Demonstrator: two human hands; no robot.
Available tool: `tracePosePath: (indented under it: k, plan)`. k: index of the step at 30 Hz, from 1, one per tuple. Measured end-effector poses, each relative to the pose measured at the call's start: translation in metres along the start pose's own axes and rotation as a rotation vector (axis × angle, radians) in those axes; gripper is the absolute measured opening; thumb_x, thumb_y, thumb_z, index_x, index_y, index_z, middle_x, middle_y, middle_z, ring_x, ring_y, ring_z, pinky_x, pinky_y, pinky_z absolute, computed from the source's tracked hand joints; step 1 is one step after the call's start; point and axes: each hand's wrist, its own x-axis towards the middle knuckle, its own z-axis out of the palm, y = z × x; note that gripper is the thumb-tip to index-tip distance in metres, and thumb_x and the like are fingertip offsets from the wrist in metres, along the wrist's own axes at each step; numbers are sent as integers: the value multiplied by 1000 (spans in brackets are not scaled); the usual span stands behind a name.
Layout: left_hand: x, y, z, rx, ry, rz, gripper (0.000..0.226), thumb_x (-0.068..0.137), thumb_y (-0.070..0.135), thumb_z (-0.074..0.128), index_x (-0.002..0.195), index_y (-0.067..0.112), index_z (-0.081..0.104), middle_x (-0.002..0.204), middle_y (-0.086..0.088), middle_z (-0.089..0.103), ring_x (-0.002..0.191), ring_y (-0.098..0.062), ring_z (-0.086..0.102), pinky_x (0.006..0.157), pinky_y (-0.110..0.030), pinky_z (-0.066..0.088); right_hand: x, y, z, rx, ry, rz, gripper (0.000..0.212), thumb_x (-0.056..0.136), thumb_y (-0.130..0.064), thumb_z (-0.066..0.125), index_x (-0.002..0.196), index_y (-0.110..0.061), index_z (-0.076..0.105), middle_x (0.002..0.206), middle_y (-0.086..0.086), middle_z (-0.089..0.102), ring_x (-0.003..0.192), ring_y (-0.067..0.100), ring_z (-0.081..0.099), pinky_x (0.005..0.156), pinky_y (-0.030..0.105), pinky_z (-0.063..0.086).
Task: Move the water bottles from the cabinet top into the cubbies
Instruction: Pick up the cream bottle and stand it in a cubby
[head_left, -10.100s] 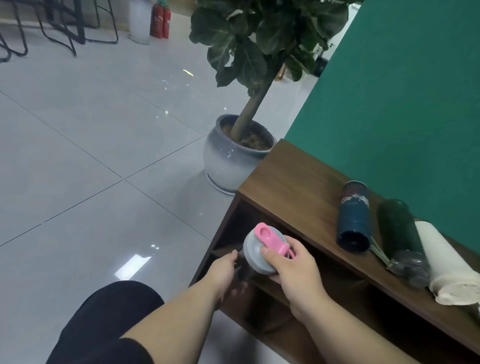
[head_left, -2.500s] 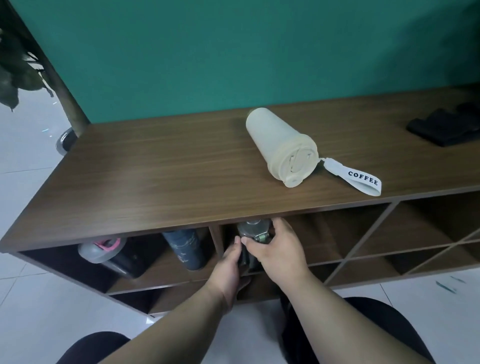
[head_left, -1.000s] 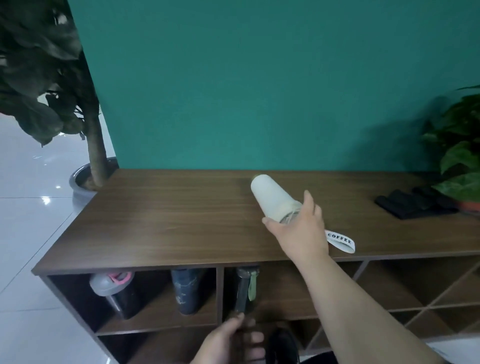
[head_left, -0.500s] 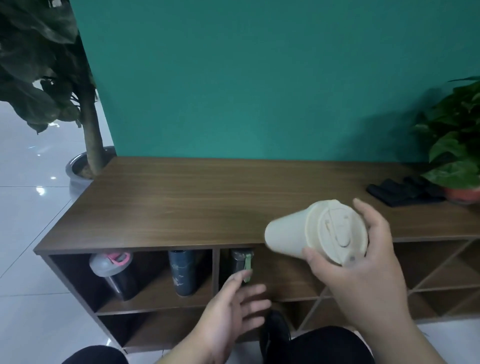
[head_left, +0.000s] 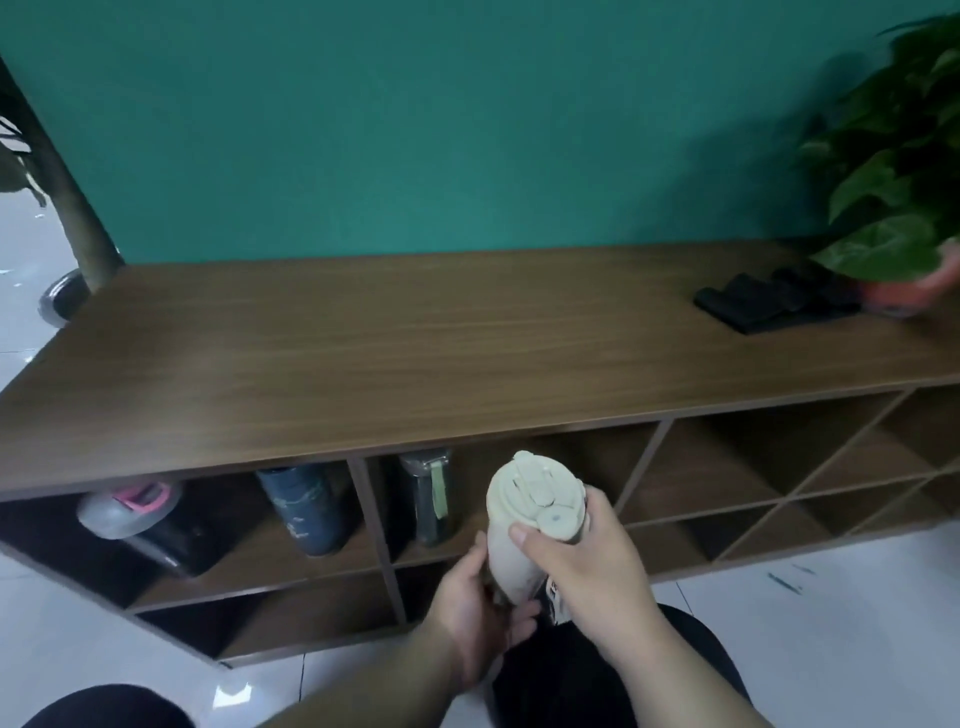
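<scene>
Lowered off the cabinet top (head_left: 467, 338), the cream bottle (head_left: 524, 530) is now clasped by both hands' fingers (head_left: 522, 535) before the cubbies (head_left: 691, 483).

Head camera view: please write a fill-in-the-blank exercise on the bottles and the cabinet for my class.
1. The cream bottle is held by ____ hands.
2. The number of bottles already standing in the cubbies is ____.
3. The bottle with the pink lid sits in the cubby farthest to the ____.
4. The folded black cloth lies on the cabinet top beside a potted ____.

Missing words: both; three; left; plant
</scene>
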Motion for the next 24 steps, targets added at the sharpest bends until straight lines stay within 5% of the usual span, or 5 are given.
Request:
tracePosePath:
  k: [5,10,12,17,24]
  plan:
    - [38,18,13,-44,36,5,54,91,60,48,120,17,63,85,-16,77,81,-30,60,78,-37,46,41,7,-3,27,36,45,52,68,-32,89,111,-33,60,103,-19,72,93,-5,65,79,23,52]
    - [60,27,22,70,87,1,73,83,64,59,136,14,57,134,-20,63,121,-35,60,109,-49,42,67,12,-2,81,62,73,46,72,-28,88,107,-34,58,101,-17,71,89,-4,65,79,23,52]
    - [70,27,23,13,64,-76,86,66,72,68,134,21,59,127,-15,70,119,-32,63,104,-45,46,76,13,-1,85,59,85,46,72,-30,87,107,-35,58,99,-17,71,87,-2,66,76,22,52]
    - [86,27,16,113,131,20,68,75,74,51,119,27,70,110,-2,77,99,-24,72,87,-42,56,92,18,7,80,65,85,52,67,-34,88,110,-34,59,98,-15,73,90,1,69,80,26,55]
    - [97,37,21,98,114,17,65,75,72,53,119,28,71,118,-6,75,115,-30,65,104,-52,47,109,23,16,105,91,87,58,62,-33,88,113,-31,60,97,-12,75,91,7,72,87,37,60]
